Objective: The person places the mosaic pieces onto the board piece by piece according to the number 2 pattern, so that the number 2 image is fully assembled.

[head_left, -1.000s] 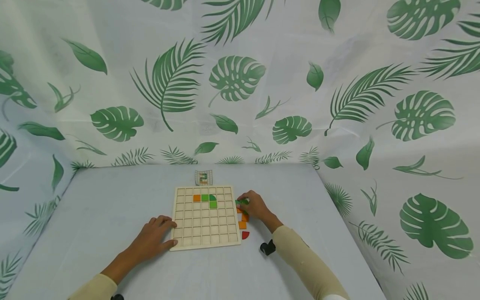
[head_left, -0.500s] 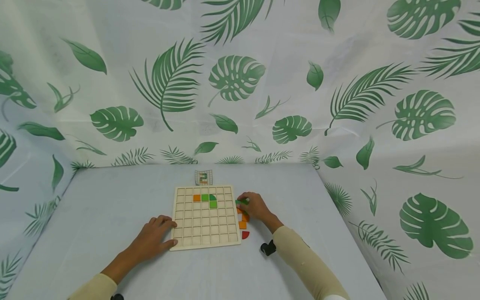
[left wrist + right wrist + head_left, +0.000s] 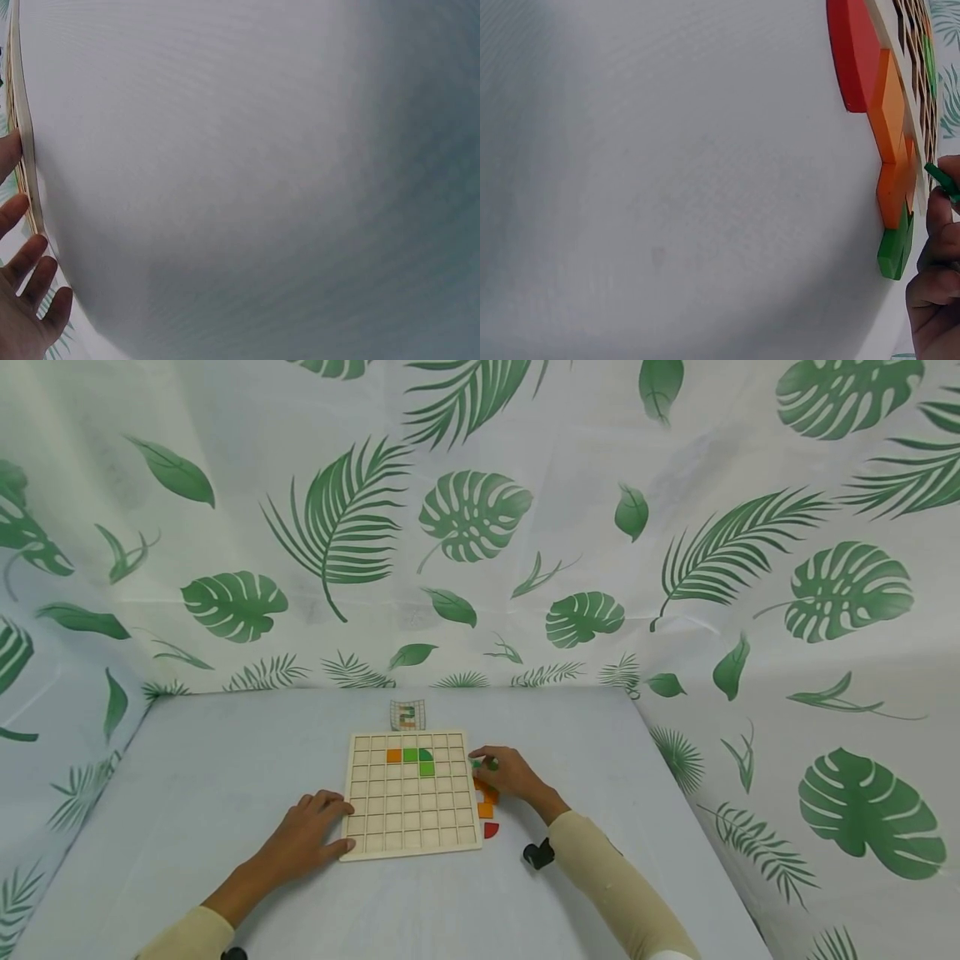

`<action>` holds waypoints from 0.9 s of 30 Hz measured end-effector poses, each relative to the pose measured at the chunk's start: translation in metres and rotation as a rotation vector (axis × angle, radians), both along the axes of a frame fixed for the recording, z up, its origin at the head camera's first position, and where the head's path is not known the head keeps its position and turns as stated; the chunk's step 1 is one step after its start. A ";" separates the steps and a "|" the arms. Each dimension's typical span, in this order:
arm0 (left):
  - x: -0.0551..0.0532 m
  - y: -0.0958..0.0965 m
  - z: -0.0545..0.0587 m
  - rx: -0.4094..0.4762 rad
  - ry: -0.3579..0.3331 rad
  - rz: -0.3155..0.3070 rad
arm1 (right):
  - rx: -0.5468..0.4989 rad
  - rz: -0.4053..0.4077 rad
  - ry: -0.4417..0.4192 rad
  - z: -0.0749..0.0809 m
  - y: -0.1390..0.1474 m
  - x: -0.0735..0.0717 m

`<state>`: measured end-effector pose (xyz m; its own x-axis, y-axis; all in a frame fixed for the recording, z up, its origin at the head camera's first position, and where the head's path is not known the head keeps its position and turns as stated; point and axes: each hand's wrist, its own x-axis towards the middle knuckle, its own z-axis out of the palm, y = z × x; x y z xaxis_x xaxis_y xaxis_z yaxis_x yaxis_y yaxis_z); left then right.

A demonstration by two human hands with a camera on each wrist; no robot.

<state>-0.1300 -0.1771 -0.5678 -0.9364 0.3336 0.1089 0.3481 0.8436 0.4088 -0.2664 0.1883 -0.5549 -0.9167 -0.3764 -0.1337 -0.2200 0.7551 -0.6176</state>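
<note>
- On the pale table (image 3: 187, 777) ahead of you lies a square grid board (image 3: 412, 827), flat, between your two hands.
- Four cells are filled: an orange square (image 3: 393, 756), a green square (image 3: 410, 755) and a green quarter-round (image 3: 425, 755) run side by side in the second row from the far edge. A second green square (image 3: 427, 769) sits directly below the quarter-round, on your side of it.
- Every other cell you can make out is bare, so the filling looks to be at an early stage.
- Not yet on the board are the loose orange pieces (image 3: 485, 811) along its right edge, a red quarter-round (image 3: 491, 831) near its lower right corner, and a loose green piece (image 3: 895, 251), plain in the right wrist view.
- Your left hand (image 3: 306, 827) has its fingers spread, touching the board's left edge.
- Your right hand (image 3: 513, 774) pinches a small green piece (image 3: 941, 178) just beside the right edge. Whether it holds a second one, you cannot tell.
- Beyond the far edge is a small card (image 3: 407, 716) printed with a grid and a figure resembling a 2.
- The board looks like light, smooth wood with thin ridges between cells; the pieces are thick, flat, crisp-edged and evenly coloured.
- Behind hangs a white, slightly wrinkled sheet (image 3: 525, 410) patterned with green leaves.
</note>
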 end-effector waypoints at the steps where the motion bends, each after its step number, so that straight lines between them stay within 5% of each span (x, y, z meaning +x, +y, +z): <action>1: 0.000 0.000 0.000 0.000 -0.001 0.000 | -0.005 0.008 -0.003 0.000 0.000 -0.001; 27: 0.000 0.001 0.001 -0.007 -0.018 0.008 | -0.197 0.099 -0.161 0.001 -0.010 0.005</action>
